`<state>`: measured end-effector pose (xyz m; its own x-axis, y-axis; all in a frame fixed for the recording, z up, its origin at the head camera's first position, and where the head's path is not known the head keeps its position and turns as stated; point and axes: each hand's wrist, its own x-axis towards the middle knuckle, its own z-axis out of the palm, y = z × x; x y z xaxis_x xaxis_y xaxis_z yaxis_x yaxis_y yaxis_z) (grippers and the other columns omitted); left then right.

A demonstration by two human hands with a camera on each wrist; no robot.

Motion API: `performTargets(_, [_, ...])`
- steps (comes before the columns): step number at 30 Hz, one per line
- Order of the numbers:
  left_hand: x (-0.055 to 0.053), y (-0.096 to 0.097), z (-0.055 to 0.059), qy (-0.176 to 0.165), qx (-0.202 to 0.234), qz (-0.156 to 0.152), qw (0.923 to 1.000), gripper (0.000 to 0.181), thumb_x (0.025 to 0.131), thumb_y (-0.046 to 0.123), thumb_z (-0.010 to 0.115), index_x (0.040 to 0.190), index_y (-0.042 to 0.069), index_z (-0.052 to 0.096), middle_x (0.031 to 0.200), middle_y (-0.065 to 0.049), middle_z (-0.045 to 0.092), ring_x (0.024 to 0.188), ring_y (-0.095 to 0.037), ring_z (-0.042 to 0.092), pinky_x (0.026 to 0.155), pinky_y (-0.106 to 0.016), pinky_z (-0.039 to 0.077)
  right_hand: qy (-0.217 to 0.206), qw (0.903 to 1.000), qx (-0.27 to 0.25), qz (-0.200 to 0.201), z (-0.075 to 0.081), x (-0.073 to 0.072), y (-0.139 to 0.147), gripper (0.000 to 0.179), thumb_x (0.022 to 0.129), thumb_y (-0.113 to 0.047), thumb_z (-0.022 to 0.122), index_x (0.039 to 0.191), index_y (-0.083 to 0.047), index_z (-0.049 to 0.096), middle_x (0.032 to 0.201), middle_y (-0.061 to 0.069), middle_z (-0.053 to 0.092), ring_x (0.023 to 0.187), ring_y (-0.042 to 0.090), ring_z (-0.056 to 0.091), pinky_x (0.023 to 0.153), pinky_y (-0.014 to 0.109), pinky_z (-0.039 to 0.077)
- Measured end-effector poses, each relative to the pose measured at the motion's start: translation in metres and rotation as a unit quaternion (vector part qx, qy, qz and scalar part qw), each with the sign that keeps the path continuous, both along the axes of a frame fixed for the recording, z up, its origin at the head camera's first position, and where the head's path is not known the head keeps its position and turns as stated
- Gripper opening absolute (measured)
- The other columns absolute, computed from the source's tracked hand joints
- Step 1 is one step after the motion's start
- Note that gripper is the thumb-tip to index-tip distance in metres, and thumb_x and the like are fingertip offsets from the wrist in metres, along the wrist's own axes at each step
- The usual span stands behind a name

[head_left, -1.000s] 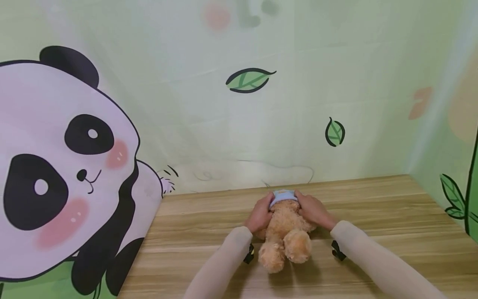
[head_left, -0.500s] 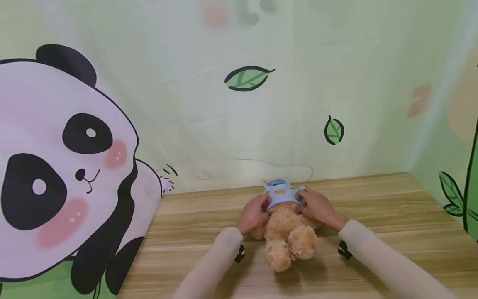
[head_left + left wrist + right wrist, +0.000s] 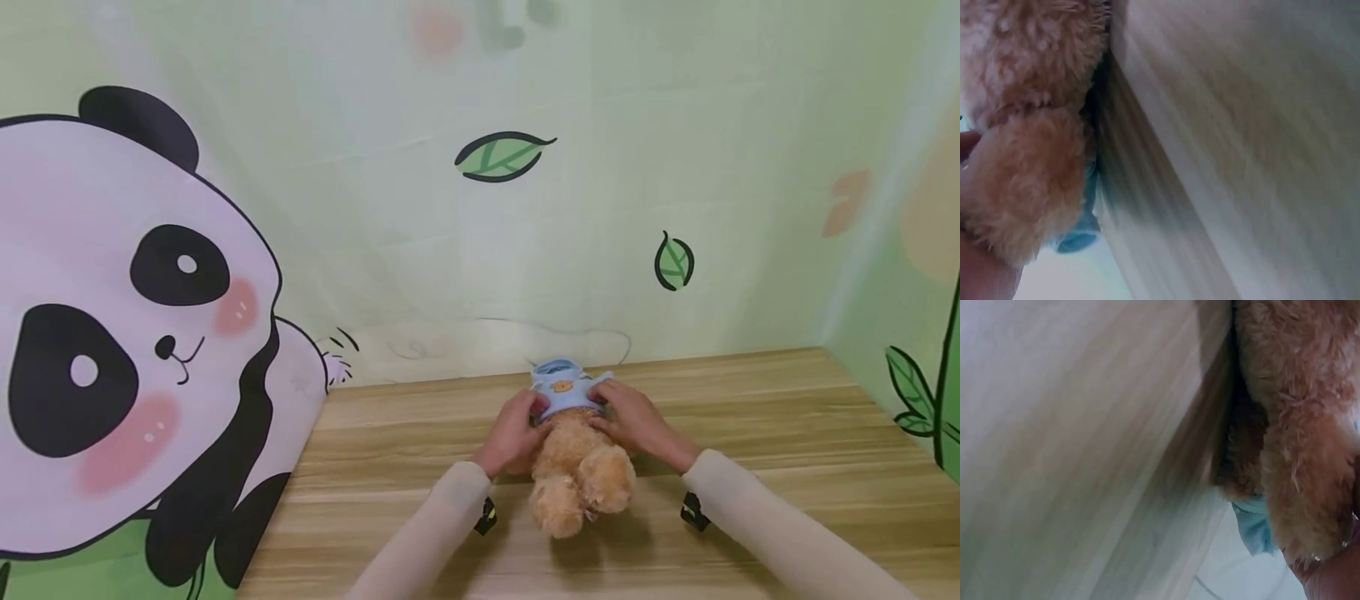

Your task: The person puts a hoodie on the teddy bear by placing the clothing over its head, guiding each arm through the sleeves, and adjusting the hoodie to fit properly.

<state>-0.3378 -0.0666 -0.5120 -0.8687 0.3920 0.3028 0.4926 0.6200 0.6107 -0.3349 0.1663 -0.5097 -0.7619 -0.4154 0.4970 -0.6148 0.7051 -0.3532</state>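
A light-brown plush toy [image 3: 566, 454] lies on the wooden table, its two feet toward me. A small light-blue doll shirt [image 3: 567, 394] with an orange-yellow emblem covers the toy's far end, hiding the head. In the head view my left hand [image 3: 516, 429] pinches the shirt's near edge on the left, by the fur. My right hand [image 3: 637, 422] pinches the same edge on the right, its thumb lying against the toy's body. Both wrist views show the toy's furry limbs [image 3: 1029, 181] close up, with a bit of blue cloth [image 3: 1254, 525] beyond; the fingers are mostly hidden there.
Behind the table [image 3: 405, 467] hangs a pale green backdrop [image 3: 375, 208] printed with leaves. A large printed panda [image 3: 165, 333] fills the left side. The table's back edge runs just beyond the shirt.
The shirt, earlier a narrow blue strip between my hands, now lies spread out with its emblem and far opening showing. My wrists have moved slightly apart, and my right thumb has shifted inward.
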Motion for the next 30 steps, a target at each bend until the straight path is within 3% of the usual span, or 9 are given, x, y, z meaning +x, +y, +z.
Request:
performTargets(7, [0.004,0.007,-0.002,0.047,-0.036,-0.001,0.9982,0.011,0.087,0.011,0.072,0.092,0.007,0.063,0.101,-0.006,0.059,0.091,-0.018,0.058,0.082,-0.029,0.049,0.053,0.9983,0.016,0.017,-0.010,-0.001,-0.001,0.023,0.075,-0.003,0.080,0.084,-0.009,0.059,0.083,0.002,0.060,0.075,0.017,0.057,0.067,0.035,0.048])
performTargets(11, [0.005,0.007,-0.004,0.085,-0.068,-0.007,0.9941,0.011,0.087,0.010,0.070,0.089,0.010,0.058,0.089,-0.002,0.058,0.082,-0.015,0.054,0.074,-0.027,0.046,0.040,0.9987,0.017,0.029,-0.011,0.000,-0.002,0.028,0.076,0.000,0.076,0.080,-0.010,0.051,0.073,-0.001,0.052,0.069,0.015,0.047,0.063,0.030,0.039])
performTargets(16, [0.007,0.005,-0.008,0.092,-0.065,-0.013,0.9936,0.016,0.086,0.008,0.069,0.087,0.010,0.053,0.077,-0.001,0.055,0.073,-0.012,0.050,0.066,-0.022,0.041,0.012,0.9996,0.013,0.022,-0.012,0.001,-0.005,0.030,0.075,0.002,0.074,0.078,-0.011,0.046,0.070,-0.002,0.045,0.067,0.013,0.041,0.062,0.026,0.033])
performTargets(23, [0.009,-0.004,-0.014,0.032,-0.014,0.012,0.9993,0.015,0.092,0.019,0.067,0.097,0.009,0.058,0.092,-0.004,0.062,0.085,-0.014,0.058,0.076,-0.024,0.048,-0.021,0.9988,-0.020,-0.039,-0.009,0.011,-0.002,0.020,0.082,-0.016,0.078,0.088,-0.008,0.061,0.084,0.006,0.061,0.077,0.019,0.058,0.069,0.036,0.048])
performTargets(30, [0.006,-0.011,-0.014,-0.059,0.044,0.019,0.9971,0.024,0.087,0.012,0.069,0.107,0.003,0.060,0.107,-0.013,0.063,0.103,-0.025,0.062,0.090,-0.035,0.052,-0.083,0.9949,-0.043,-0.037,-0.004,0.011,0.005,0.017,0.084,-0.012,0.075,0.092,-0.006,0.061,0.095,0.012,0.066,0.091,0.032,0.067,0.081,0.045,0.054])
